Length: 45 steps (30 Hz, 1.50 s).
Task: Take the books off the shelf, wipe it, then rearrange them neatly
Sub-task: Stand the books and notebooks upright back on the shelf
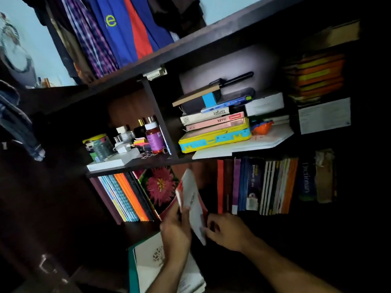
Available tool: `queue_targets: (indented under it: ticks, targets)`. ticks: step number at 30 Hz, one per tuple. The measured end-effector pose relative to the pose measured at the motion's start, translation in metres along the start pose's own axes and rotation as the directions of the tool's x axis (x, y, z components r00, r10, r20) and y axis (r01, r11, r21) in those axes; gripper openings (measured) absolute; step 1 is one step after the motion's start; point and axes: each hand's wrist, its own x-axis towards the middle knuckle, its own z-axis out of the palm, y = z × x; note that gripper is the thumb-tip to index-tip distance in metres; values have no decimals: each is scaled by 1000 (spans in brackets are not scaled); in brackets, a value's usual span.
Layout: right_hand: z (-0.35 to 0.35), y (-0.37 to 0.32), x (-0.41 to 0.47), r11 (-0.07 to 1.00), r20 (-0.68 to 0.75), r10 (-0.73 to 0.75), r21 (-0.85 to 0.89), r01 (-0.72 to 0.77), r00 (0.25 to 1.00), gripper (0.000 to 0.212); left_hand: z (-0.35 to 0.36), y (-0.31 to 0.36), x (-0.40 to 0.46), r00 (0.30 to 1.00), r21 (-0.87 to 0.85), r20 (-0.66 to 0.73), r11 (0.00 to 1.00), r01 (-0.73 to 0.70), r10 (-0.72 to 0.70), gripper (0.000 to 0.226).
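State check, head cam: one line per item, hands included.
Left hand: grips the white-and-red book from its left side.
Right hand: pinches the book's lower edge.
White-and-red thin book: held tilted in front of the lower shelf's gap.
Flower-cover book: leaning left on the row.
Dark blue Dictionary: upright, shelved.
Yellow-and-blue case: flat, books stacked on top.
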Motion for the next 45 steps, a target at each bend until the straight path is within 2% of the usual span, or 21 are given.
queue_targets:
  ticks: [4,8,9,11,16,18,20,21,23,25,26,27,28,29,30,32,37,39,42,44,45]
  targets:
    - [5,14,13,999,82,-6,51,2,997,44,40,-1,25,981,-113,192,993,19,4,36]
    - [11,26,23,976,102,44,206,-64,994,43,82,5,58,935,-108,354,993,58,-16,53]
    - [10,28,24,965,100,66,248,-89,993,38,89,10,62,916,-115,400,990,76,-24,51]
    - [9,33,25,919,85,126,364,-148,988,25,97,15,67,874,-184,484,974,134,-28,32]
    - [7,39,27,911,98,161,368,-186,982,50,94,-3,68,829,-196,554,954,228,-84,43]
    - [4,34,27,920,109,136,354,-167,985,45,84,-9,62,830,-182,554,964,192,-61,49]
    - [-1,30,25,946,116,108,293,-138,987,33,68,-2,54,847,-160,531,977,144,-38,42]
    - [-1,25,24,961,134,82,251,-114,988,31,52,-3,50,858,-130,512,984,120,-37,36]
    - [-2,16,19,982,179,57,166,-87,982,44,15,-9,36,865,-27,498,996,90,-65,28]
    - [2,1,12,991,213,56,108,-80,976,61,-30,-19,22,891,219,421,972,83,-171,26]
    - [7,-14,8,992,237,56,97,-81,970,67,-59,-24,13,900,439,348,894,91,-262,29]
    - [10,-25,4,991,256,72,91,-98,964,72,-82,-29,7,897,641,281,762,89,-341,36]
    - [14,-40,-1,991,288,79,81,-107,954,75,-107,-34,-5,884,769,223,631,100,-411,44]
    - [16,-50,-5,992,316,89,55,-111,945,76,-123,-37,-14,866,813,206,572,107,-455,49]
    - [18,-58,-8,995,335,90,19,-103,938,72,-134,-39,-24,845,818,216,563,117,-490,52]
    - [20,-63,-8,995,351,101,-17,-102,931,65,-143,-42,-40,824,788,231,596,154,-518,50]
    - [25,-49,-5,968,384,110,169,-187,917,45,-127,-47,-55,839,753,230,636,167,-493,58]
    - [22,-45,-2,924,333,96,321,-208,938,37,-120,-45,-56,844,760,238,633,146,-481,61]
    - [14,-51,0,833,54,132,535,-140,990,27,-109,-35,-53,891,730,223,674,117,-395,62]
    - [4,-62,-3,814,-141,148,580,-40,979,20,-97,-20,-49,922,537,239,833,136,-305,61]
    - [0,-67,-5,824,-219,138,567,10,966,17,-89,-13,-45,918,337,267,921,196,-294,59]
